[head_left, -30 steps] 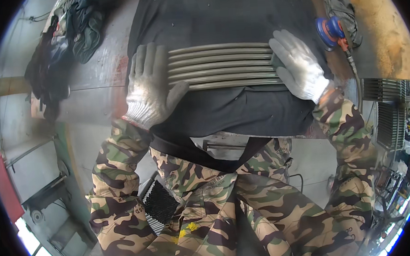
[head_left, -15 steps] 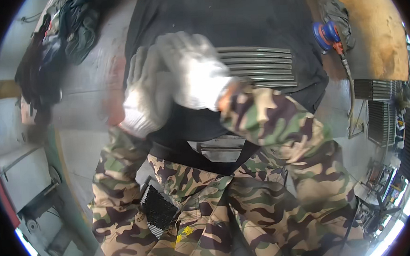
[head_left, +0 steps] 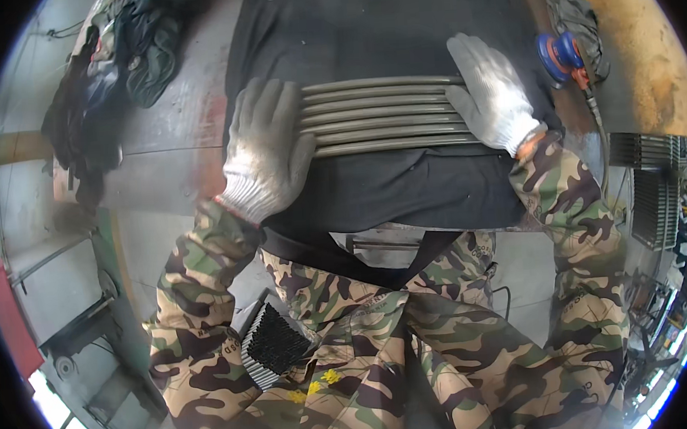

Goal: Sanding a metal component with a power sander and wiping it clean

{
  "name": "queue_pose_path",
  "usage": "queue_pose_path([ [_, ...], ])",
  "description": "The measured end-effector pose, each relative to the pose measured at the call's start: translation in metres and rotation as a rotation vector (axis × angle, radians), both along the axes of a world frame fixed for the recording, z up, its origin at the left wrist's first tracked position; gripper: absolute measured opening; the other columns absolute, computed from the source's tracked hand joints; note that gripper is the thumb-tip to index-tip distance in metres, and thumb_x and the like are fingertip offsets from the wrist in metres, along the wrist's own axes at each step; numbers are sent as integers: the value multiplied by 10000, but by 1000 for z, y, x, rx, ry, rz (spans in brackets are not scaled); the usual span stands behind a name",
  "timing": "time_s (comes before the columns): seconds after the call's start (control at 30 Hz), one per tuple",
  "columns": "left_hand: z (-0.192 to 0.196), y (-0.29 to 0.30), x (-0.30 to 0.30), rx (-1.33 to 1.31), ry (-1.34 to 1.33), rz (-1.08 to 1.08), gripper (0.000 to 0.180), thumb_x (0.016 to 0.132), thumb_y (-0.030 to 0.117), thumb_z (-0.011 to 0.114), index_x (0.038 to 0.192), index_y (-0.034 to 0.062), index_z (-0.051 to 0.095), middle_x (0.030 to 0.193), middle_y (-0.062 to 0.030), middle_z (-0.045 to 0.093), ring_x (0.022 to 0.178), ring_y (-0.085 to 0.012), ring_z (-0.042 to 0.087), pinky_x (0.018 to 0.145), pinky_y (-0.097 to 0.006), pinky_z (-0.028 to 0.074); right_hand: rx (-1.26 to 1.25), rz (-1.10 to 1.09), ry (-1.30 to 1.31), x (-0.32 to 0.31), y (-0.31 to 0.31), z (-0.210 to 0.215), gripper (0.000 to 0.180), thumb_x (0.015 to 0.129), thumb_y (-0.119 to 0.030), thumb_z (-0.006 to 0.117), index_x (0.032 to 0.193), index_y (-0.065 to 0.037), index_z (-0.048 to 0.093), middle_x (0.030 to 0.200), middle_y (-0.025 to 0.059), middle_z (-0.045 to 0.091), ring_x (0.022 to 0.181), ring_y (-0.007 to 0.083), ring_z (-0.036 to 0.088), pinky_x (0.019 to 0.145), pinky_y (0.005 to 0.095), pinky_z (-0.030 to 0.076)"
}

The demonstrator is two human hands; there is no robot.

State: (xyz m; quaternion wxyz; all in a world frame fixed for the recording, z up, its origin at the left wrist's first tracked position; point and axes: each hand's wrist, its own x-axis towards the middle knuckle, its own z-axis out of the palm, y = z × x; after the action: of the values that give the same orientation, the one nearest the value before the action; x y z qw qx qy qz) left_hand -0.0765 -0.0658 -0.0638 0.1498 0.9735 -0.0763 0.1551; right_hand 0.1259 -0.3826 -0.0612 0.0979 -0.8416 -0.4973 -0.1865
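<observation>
Several slim grey metal tubes (head_left: 384,112) lie side by side across a black cloth (head_left: 363,24) on the table. At their left ends rests my left hand (head_left: 267,144) in a white-grey knit glove, its fingers stretched out and pointing away from me. My right hand (head_left: 492,95), gloved the same way, covers the right ends with its fingers extended and thumb reaching over the tubes. Both palms face down, and the tube ends beneath them are hidden. Neither hand is wrapped round anything.
A blue and orange disc sander (head_left: 560,58) with a hose sits at the right beside a crumpled grey cloth (head_left: 579,11). Dark clothes (head_left: 149,53) are heaped at the far left. Beside my left leg stands a bundle of tubes (head_left: 277,344); racks of tubes (head_left: 654,195) stand at right.
My right hand has moved from beside my left hand across to the tubes' right ends. The left hand has shifted slightly right, and more of the tubes now shows.
</observation>
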Motion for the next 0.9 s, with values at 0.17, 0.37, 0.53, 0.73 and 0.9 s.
queue_pose_path([
  [0.17, 1, -2, 6, 86, -22, 56, 720, 964, 280, 677, 1546, -66, 432, 1559, -338, 450, 1491, -545, 373, 1251, -589, 305, 13, -57, 0, -8, 22, -12, 706, 902, -331, 754, 1450, 60, 540, 1426, 274, 595, 1337, 434, 563, 1110, 522, 449],
  [0.37, -12, 0, 3, 174, -57, -23, 682, 896, 293, 695, 1439, -84, 526, 1468, -325, 520, 1397, -557, 450, 1202, -623, 346, 99, 64, 543, -79, 168, 0, 726, 870, -501, 765, 1349, 15, 588, 1333, 221, 607, 1249, 392, 582, 1089, 495, 443],
  [0.53, -20, 11, 1, 217, 141, -8, 776, 951, 301, 652, 1581, -67, 389, 1584, -357, 423, 1496, -588, 351, 1262, -639, 266, 162, 137, 517, -87, 188, -10, 596, 951, -449, 686, 1316, 7, 568, 1378, 218, 595, 1390, 365, 527, 1194, 501, 371],
  [0.73, -29, 19, -32, 137, 216, 156, 751, 1007, 303, 613, 1601, -84, 365, 1642, -377, 340, 1548, -568, 286, 1292, -603, 218, 94, 119, 317, -50, 126, -33, 630, 943, -384, 717, 1389, 40, 581, 1320, 193, 662, 1247, 357, 622, 1080, 487, 470],
  [0.9, 6, -7, 22, 136, 164, 154, 694, 1018, 305, 616, 1560, -83, 423, 1610, -320, 432, 1544, -525, 326, 1281, -605, 233, 50, -51, 23, 5, 24, -7, 657, 905, -365, 770, 1373, 51, 571, 1307, 227, 641, 1212, 405, 616, 1046, 509, 468],
])
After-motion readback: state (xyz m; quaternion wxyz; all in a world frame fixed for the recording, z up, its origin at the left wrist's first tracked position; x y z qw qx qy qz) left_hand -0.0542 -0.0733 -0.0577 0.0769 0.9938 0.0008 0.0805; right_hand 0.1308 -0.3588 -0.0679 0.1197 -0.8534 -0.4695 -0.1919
